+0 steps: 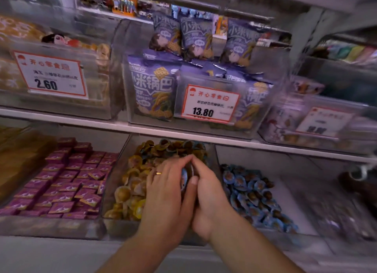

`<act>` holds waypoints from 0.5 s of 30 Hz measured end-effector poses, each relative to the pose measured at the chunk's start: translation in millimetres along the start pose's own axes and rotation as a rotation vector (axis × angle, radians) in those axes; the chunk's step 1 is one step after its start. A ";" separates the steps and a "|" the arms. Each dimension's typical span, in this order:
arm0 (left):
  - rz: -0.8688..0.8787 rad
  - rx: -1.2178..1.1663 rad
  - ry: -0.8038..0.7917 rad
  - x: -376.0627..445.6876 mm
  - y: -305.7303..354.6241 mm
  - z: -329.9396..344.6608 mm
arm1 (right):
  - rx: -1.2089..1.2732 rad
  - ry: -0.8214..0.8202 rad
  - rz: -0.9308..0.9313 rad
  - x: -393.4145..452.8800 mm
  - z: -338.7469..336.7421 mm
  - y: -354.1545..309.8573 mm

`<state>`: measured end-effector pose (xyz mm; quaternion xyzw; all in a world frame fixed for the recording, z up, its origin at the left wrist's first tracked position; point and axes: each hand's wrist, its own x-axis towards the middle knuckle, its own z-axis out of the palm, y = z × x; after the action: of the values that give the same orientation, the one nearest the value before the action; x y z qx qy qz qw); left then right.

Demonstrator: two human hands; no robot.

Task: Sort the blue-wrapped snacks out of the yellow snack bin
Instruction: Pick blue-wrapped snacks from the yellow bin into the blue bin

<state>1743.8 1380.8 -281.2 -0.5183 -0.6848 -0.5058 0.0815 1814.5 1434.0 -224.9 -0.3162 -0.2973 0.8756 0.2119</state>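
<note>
your left hand and your right hand are pressed together over the yellow snack bin, fingertips meeting at the top and fingers curved inward. between them you cup a blue-wrapped snack, of which only a sliver shows in the gap between the palms; whether more than one is in there cannot be told. a gold ring sits on a finger of your left hand. the bin stands on the lower shelf, full of yellow-wrapped snacks, with some darker, bluish ones near its back. just right of it is a clear bin of blue-wrapped snacks; to the left, a bin of purple packets. on the shelf above, purple bags stand behind a price tag reading 13.80.
</note>
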 end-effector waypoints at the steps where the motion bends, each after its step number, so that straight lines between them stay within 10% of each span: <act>1: 0.014 0.052 -0.024 -0.3 3.6 3.0 | -0.001 -0.004 -0.007 -1.0 -4.9 -3.8; 15: -0.096 0.016 -0.280 3.6 6.3 40.0 | -0.166 0.358 -0.356 20.2 -100.5 -78.5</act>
<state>1763.6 1413.8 -294.1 -0.5500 -0.7172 -0.4264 -0.0351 1882.9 1541.7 -244.8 -0.4253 -0.3767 0.7273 0.3851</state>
